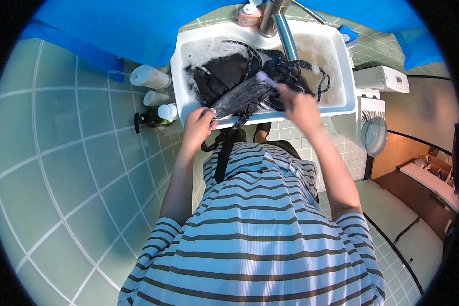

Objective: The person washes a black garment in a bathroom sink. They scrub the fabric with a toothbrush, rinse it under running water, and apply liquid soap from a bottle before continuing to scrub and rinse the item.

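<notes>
A wet black fabric bag (pixel 222 76) with patterned cords lies in a white sink (pixel 348 76) of sudsy, cloudy water. At the sink's front rim, my left hand (pixel 199 126) pinches the near end of the bag's broad strap (pixel 244 96) and holds it stretched out. Whitish foam streaks run along that strap. My right hand (pixel 304 111), blurred, grips a small pale brush (pixel 266 79). The brush head rests at or just above the strap's far end; its bristles cannot be made out. One cord loop (pixel 210 147) hangs over the front rim.
A metal faucet (pixel 285 36) reaches over the sink, with an open-capped bottle (pixel 249 15) beside it. White containers (pixel 149 76) and a pump bottle (pixel 167 112) line the left wall. To the right are a white box (pixel 382 78) and a clear cup (pixel 374 136). Blue sheeting (pixel 111 26) hangs behind.
</notes>
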`<state>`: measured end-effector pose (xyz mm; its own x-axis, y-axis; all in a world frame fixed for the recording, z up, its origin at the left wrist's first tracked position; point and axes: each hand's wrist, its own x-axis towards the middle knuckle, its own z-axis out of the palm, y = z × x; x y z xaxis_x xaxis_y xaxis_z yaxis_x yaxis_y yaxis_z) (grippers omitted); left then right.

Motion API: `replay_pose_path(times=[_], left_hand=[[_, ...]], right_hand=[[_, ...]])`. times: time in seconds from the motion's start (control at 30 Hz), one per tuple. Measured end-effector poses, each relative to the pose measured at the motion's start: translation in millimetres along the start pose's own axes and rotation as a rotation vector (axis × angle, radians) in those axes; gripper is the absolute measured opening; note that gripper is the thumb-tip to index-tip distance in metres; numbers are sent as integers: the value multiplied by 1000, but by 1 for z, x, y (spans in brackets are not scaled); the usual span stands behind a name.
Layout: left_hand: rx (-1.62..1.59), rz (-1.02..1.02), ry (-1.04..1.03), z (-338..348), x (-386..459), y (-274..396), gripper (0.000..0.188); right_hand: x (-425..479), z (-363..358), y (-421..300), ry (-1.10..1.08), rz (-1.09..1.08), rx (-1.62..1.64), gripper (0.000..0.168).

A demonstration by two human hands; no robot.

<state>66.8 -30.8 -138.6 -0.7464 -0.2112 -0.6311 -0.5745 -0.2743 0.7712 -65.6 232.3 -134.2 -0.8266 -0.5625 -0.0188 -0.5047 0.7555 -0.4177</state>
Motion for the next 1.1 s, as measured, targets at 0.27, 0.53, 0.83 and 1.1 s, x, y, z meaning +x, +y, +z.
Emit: replay_pose_path(times=[0.27, 0.53, 0.83, 1.1], left_hand=[[140, 33, 131, 7, 4, -10, 21], [-47, 153, 144, 12, 7, -27, 28], [75, 186, 98, 12, 0, -22, 23], [120, 237, 99, 11, 3, -30, 23]], right_hand=[[-16, 7, -61, -88, -127, 193, 21], [-10, 3, -38, -113, -31, 42, 25], [1, -3, -22, -5, 90, -36, 25], [-21, 19, -46, -171, -43, 127, 34]])
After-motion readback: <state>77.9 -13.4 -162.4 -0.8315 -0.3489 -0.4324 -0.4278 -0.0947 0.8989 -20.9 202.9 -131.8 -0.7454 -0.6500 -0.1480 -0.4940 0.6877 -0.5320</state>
